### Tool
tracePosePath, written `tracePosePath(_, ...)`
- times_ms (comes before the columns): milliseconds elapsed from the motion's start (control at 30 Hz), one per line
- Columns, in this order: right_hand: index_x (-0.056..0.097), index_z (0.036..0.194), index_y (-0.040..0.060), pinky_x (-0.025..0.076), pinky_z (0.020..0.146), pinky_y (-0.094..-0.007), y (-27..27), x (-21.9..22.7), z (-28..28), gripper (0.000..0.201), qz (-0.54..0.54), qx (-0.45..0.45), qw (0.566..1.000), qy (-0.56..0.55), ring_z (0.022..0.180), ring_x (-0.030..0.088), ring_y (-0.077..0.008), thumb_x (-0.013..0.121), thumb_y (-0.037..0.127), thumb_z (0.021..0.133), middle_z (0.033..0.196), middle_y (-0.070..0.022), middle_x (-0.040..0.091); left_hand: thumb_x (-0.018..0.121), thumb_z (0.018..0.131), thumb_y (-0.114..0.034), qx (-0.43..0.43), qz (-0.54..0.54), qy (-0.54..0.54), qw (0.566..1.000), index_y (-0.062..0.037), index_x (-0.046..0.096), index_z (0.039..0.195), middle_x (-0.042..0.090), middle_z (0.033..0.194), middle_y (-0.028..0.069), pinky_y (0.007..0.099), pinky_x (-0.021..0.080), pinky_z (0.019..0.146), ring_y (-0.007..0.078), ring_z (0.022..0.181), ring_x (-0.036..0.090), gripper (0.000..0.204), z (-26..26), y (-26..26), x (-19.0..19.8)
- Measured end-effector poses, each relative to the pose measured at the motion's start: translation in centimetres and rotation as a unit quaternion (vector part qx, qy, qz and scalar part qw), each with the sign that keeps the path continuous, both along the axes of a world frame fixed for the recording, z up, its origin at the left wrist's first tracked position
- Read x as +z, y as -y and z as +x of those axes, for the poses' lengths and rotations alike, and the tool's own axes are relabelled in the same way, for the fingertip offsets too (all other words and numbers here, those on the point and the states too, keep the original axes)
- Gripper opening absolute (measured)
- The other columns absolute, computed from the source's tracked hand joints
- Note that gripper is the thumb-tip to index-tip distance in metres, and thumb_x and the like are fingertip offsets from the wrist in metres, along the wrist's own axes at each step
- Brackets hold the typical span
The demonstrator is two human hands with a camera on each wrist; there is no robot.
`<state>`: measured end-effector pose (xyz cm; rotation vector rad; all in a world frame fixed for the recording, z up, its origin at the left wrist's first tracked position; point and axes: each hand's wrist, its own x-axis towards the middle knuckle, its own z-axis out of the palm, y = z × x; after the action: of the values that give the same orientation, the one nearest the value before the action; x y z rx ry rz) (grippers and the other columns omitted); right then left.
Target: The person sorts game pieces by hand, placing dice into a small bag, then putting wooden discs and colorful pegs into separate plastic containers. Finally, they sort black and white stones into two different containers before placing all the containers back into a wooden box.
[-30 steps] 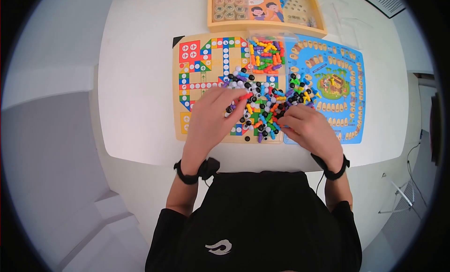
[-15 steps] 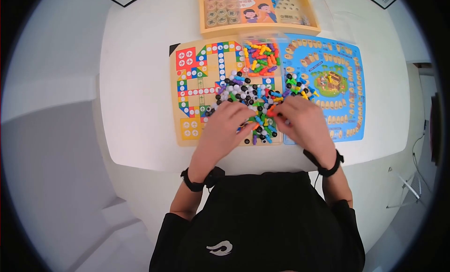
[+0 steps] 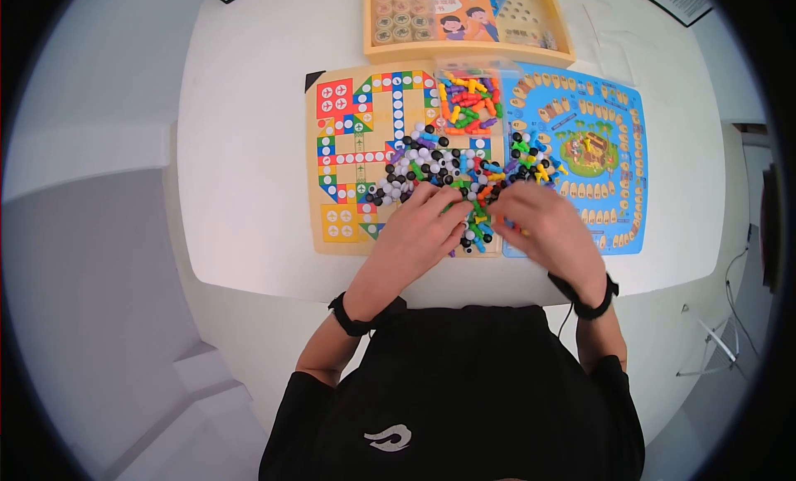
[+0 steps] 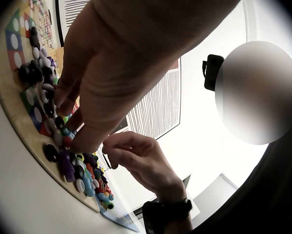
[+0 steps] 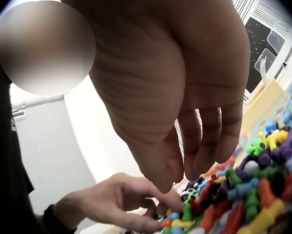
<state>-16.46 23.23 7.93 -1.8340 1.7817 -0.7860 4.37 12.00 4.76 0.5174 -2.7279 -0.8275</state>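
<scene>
A heap of small plastic pieces [image 3: 431,162], coloured pawns mixed with black and white ones, lies across the middle of two game boards. My left hand [image 3: 421,232] reaches down into the near part of the heap. In the right wrist view its thumb and fingers are spread, with the tips beside a green pawn [image 5: 187,211]. My right hand [image 3: 543,228] is over the heap's right side, slightly blurred. From its own wrist camera the fingers [image 5: 203,146] hang down above the pawns, and no piece shows between them and the thumb.
A clear plastic box [image 3: 485,126] of coloured pawns stands at the boards' far middle. Behind it is a wooden tray [image 3: 464,51] with round wooden discs and a booklet. The left board [image 3: 377,120] has a track with plane symbols; the right board [image 3: 626,141] is blue.
My left hand, earlier with a red pawn at its fingertips, has come down to the near part of the heap. My right hand has moved slightly and no longer shows a red piece at its fingertips.
</scene>
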Motion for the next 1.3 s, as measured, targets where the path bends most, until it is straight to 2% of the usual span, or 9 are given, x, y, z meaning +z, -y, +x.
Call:
tracePosePath(367,0.069,0.100,0.0065,0.052,0.076,-0.0355,-1.6,-3.6,3.5,0.021,-0.034,0.003,0.990,-0.137,0.089,0.062,-0.0209,0.073,0.007,0.080,0.095,-0.0042,0.058,0.076,0.083,-0.002,-0.012,-0.003,0.034,0.999,-0.0028,0.071,0.108,0.066,0.105,0.0093,0.0379,0.056,0.086,0.0274,0.100,0.063,0.026,-0.1,0.8,0.0)
tracePosePath(633,0.070,0.101,0.0048,0.054,0.078,-0.0362,-1.2,-3.3,3.4,0.021,-0.034,0.023,0.987,-0.157,0.091,0.064,-0.0217,0.069,0.005,0.080,0.093,-0.0059,0.059,0.079,0.082,-0.001,0.063,-0.030,-0.145,0.987,-0.0064,0.074,0.104,0.071,0.101,0.0075,0.0388,0.058,0.079,0.0276,0.092,0.068,0.022,-2.7,3.6,1.9)
tracePosePath(733,0.072,0.103,0.0046,0.056,0.076,-0.0364,-1.2,-2.6,2.8,0.023,-0.035,0.017,0.991,-0.131,0.086,0.066,-0.0236,0.071,0.004,0.080,0.093,-0.0063,0.061,0.080,0.084,-0.004,0.097,-0.038,-0.174,0.979,-0.0061,0.075,0.111,0.071,0.113,0.0097,0.0381,0.058,0.077,0.0267,0.094,0.069,0.028,-4.6,6.5,1.2)
tracePosePath(800,0.074,0.105,0.0053,0.056,0.071,-0.0378,-1.2,-1.3,2.1,0.022,-0.014,-0.024,0.999,-0.026,0.082,0.068,-0.0280,0.074,0.002,0.083,0.094,-0.0078,0.064,0.080,0.085,-0.005,0.117,-0.052,-0.181,0.975,-0.0059,0.074,0.114,0.071,0.115,0.0104,0.0380,0.058,0.076,0.0267,0.094,0.069,0.029,-5.0,7.0,1.4)
tracePosePath(900,0.074,0.107,0.0068,0.056,0.069,-0.0391,-0.6,0.9,0.5,0.021,-0.018,-0.089,0.994,0.067,0.081,0.069,-0.0319,0.074,0.002,0.087,0.095,-0.0095,0.066,0.080,0.089,-0.008,0.174,0.027,-0.135,0.975,-0.0069,0.074,0.116,0.070,0.119,0.0095,0.0312,0.057,0.074,0.0189,0.089,0.070,0.028,-3.4,7.0,2.2)
tracePosePath(933,0.074,0.109,0.0072,0.055,0.070,-0.0402,-0.3,1.3,-0.2,0.020,-0.021,-0.096,0.993,0.061,0.084,0.069,-0.0328,0.072,0.003,0.090,0.097,-0.0111,0.066,0.079,0.088,-0.009,0.201,0.095,-0.115,0.968,-0.0071,0.074,0.110,0.070,0.109,0.0085,0.0356,0.057,0.076,0.0268,0.095,0.069,0.023,-3.0,6.1,2.9)
tracePosePath(1033,0.074,0.111,0.0068,0.056,0.071,-0.0401,1.8,1.4,-1.8,0.020,-0.047,-0.119,0.991,0.033,0.084,0.070,-0.0325,0.073,0.004,0.091,0.100,-0.0110,0.068,0.081,0.088,-0.008,0.135,0.069,-0.072,0.986,-0.0078,0.075,0.113,0.071,0.114,0.0078,0.0311,0.057,0.074,0.0182,0.089,0.070,0.025,-0.6,4.5,1.5)
tracePosePath(1133,0.073,0.111,0.0059,0.056,0.072,-0.0402,4.4,1.2,-1.9,0.021,-0.115,-0.146,0.982,0.017,0.084,0.070,-0.0331,0.073,0.004,0.090,0.105,-0.0107,0.068,0.081,0.086,-0.010,0.072,0.064,-0.064,0.993,-0.0083,0.076,0.111,0.070,0.110,0.0076,0.0351,0.057,0.082,0.0239,0.097,0.069,0.025,0.6,2.0,1.3)
tracePosePath(1300,0.073,0.111,0.0063,0.057,0.078,-0.0401,3.8,0.3,-1.3,0.025,-0.083,-0.098,0.992,0.011,0.091,0.069,-0.0321,0.076,0.005,0.087,0.111,-0.0096,0.068,0.081,0.085,-0.011,0.028,0.054,-0.084,0.995,-0.0083,0.074,0.112,0.068,0.113,0.0065,0.0366,0.057,0.086,0.0259,0.102,0.067,0.028,-0.2,-0.8,-0.4)
